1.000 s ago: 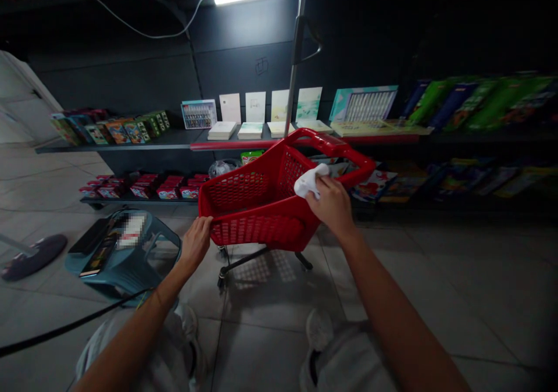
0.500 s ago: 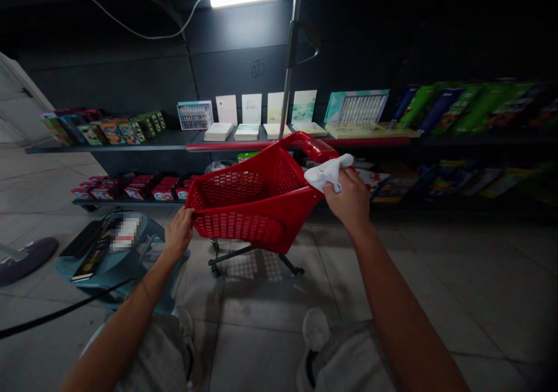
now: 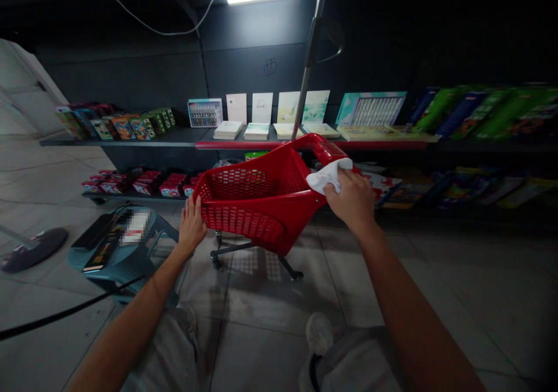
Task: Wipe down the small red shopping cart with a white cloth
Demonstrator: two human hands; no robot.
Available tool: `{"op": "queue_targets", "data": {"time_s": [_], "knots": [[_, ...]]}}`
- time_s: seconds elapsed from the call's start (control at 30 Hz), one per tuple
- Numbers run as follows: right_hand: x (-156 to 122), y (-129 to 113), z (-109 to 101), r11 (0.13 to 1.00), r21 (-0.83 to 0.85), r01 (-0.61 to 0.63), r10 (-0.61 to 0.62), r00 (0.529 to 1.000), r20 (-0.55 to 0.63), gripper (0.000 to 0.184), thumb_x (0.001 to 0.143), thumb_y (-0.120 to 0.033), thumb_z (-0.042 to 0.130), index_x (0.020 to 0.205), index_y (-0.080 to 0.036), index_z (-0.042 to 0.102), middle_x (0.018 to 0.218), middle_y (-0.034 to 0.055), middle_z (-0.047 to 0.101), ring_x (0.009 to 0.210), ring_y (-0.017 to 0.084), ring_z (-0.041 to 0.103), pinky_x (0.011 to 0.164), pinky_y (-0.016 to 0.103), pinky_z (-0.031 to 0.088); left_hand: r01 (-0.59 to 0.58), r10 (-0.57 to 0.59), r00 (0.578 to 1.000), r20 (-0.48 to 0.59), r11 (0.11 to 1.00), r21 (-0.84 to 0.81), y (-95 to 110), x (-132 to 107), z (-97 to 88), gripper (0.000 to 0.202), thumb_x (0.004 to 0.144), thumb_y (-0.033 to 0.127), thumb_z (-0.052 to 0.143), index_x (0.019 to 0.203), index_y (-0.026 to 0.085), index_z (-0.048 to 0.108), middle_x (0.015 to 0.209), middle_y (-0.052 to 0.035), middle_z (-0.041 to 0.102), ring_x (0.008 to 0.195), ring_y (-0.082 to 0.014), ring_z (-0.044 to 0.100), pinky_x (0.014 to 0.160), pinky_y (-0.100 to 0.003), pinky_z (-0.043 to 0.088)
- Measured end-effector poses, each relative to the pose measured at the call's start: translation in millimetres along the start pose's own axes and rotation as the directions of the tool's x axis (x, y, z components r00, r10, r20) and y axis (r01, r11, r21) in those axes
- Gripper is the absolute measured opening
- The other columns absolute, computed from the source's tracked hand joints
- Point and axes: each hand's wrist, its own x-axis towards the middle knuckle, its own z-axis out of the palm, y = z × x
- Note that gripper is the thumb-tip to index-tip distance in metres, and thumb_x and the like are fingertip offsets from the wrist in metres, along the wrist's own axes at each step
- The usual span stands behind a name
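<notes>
A small red shopping cart (image 3: pixel 257 214) with a perforated basket stands in front of me on dark wheeled legs. My left hand (image 3: pixel 192 225) rests on the basket's front corner at left, fingers stretched out and slightly apart against the plastic. At the other end, near the cart's red handle (image 3: pixel 328 151), my right hand (image 3: pixel 352 197) is closed around a white cloth (image 3: pixel 328 176). The cloth lies against the basket rim just below the handle. My right fingertips are partly hidden by the cloth.
Behind the cart runs a dark shelf (image 3: pixel 161 139) with books, boxed sets and packages. A blue-grey stool (image 3: pixel 163 229) bearing dark objects stands at left, near a round pole base (image 3: pixel 37 251). A metal pole (image 3: pixel 310 54) rises behind the cart. A black cable (image 3: pixel 65 310) crosses lower left.
My left hand's fingers have gone from curling over the front rim to lying straighter against the corner. My right hand and the cloth have shifted slightly down along the rim. The view has turned left.
</notes>
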Motion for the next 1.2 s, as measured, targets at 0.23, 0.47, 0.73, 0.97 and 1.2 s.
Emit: {"op": "queue_targets", "data": {"time_s": [0.23,0.47,0.73,0.97,1.2], "knots": [[-10.3,-13.1,-8.3,0.996,-0.087,0.01,-0.009,1.0,0.015,0.036,0.09,-0.029,0.047,0.112,-0.009,0.068,0.104,0.0195,0.071,0.096,0.032,0.061,0.089,0.041,0.042,-0.294,0.297,0.955,0.012,0.95,-0.108,52.2,-24.2,-2.7,0.081,0.092,0.018,0.052,0.166,0.018,0.018,0.175,-0.0155,0.006,0.162,-0.0317,0.009,0.128,-0.055,0.024],[-30.6,-49.4,-28.8,0.995,-0.103,0.003,0.002,0.999,0.043,0.041,0.093,-0.031,0.047,0.123,-0.01,0.066,0.109,0.0177,0.072,0.094,0.029,0.062,0.086,0.038,0.041,-0.277,0.302,0.948,0.102,0.939,-0.205,85.8,-39.7,22.0,0.086,0.092,0.019,0.055,0.167,0.017,0.014,0.174,-0.0196,-0.009,0.161,-0.0371,0.009,0.122,-0.055,0.035],[-52.6,-101.1,-54.3,0.994,-0.056,0.09,-0.079,0.981,0.175,0.038,0.097,-0.035,0.048,0.122,-0.014,0.065,0.112,0.0142,0.072,0.09,0.025,0.063,0.081,0.034,0.038,-0.188,0.203,0.979,0.009,0.919,-0.346,104.9,-56.2,26.9,0.093,0.096,0.041,0.055,0.168,0.018,0.0,0.175,-0.0183,-0.004,0.161,-0.0374,0.009,0.123,-0.057,0.033],[-59.5,-149.9,-71.8,0.996,-0.009,0.091,-0.085,0.956,0.28,0.039,0.1,-0.038,0.048,0.129,-0.017,0.063,0.121,0.0144,0.07,0.098,0.025,0.067,0.083,0.032,0.042,-0.161,0.171,0.985,-0.023,0.863,-0.479,110.3,-68.3,23.6,0.123,0.085,0.056,0.069,0.165,0.013,-0.014,0.172,-0.0242,-0.014,0.159,-0.0439,-0.009,0.124,-0.068,0.023],[-57.0,-182.9,-79.9,0.998,0.039,0.056,-0.067,0.926,0.372,0.038,0.102,-0.04,0.046,0.132,-0.022,0.061,0.124,0.0114,0.07,0.091,0.022,0.071,0.075,0.03,0.044,-0.091,0.068,0.996,-0.063,0.833,-0.545,113.1,-76.7,36.6,0.138,0.077,0.058,0.076,0.162,0.005,-0.02,0.169,-0.0314,-0.016,0.157,-0.0453,-0.015,0.126,-0.069,0.014]]}}
